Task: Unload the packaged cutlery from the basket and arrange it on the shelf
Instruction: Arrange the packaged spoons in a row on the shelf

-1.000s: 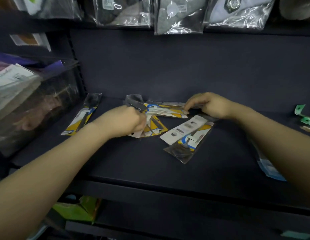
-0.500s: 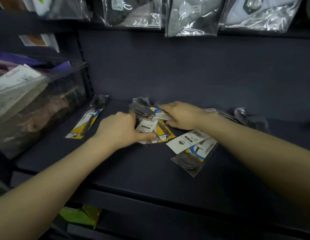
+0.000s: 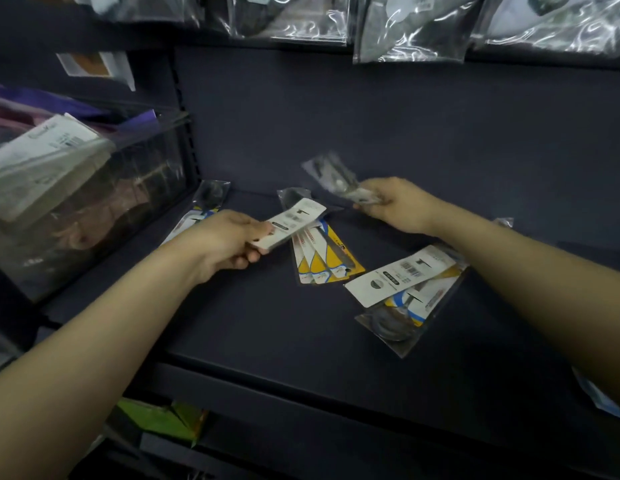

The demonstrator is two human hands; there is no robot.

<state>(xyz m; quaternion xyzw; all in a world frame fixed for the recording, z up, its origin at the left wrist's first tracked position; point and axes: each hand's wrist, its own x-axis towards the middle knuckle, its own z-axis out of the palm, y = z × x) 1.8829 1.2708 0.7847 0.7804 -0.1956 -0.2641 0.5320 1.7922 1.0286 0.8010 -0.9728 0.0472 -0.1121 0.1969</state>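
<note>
Packaged cutlery lies on a dark shelf [image 3: 267,327]. My left hand [image 3: 228,242] grips a small stack of packs with white backing cards [image 3: 294,221], lifted just above the shelf. My right hand [image 3: 395,206] holds a blurred clear pack [image 3: 332,174] raised near the back wall. Between my hands a fan of yellow-and-white packs [image 3: 322,261] lies flat. To the right, another pile of packs [image 3: 405,289] lies with a white card on top. One more pack [image 3: 211,195] lies at the far left, partly hidden by my left hand. No basket is in view.
A clear bin of goods [image 3: 76,202] stands on the shelf's left end. Bagged items [image 3: 405,26] hang from the shelf above. A blue-and-white pack [image 3: 599,396] pokes out under my right forearm. Green packaging [image 3: 159,420] sits on the shelf below.
Both hands left the middle pile with packs in them: the left one lifted the white-card stack, the right one raised a clear pack up and to the right. The camera moved closer.
</note>
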